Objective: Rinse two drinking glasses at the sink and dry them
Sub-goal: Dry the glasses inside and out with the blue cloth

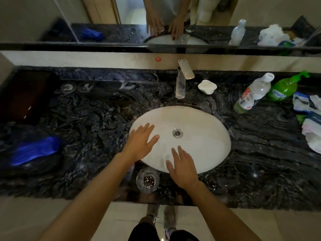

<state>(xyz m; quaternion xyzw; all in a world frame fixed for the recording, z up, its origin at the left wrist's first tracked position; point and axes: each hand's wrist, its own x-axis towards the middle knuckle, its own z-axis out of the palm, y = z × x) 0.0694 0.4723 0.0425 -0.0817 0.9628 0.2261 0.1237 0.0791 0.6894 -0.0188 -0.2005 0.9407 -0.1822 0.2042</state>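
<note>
A clear drinking glass (147, 180) stands upright on the dark marble counter, just in front of the white oval sink (213, 129). A faint glassy shape (211, 183) shows on the counter right of my right wrist; I cannot tell whether it is a glass. My left hand (141, 142) hovers flat over the sink's left side, fingers spread, holding nothing. My right hand (182, 165) is over the sink's front rim, also spread and empty. A blue cloth (34, 150) lies on the counter at the far left. No water shows at the chrome faucet (180, 84).
Two round clear pieces (76, 86) sit at the back left beside a dark box (22, 94). A white soap dish (207, 86), a clear plastic bottle (251, 94), a green pump bottle (283, 87) and crumpled cloths (311, 122) crowd the right. A mirror runs behind the counter.
</note>
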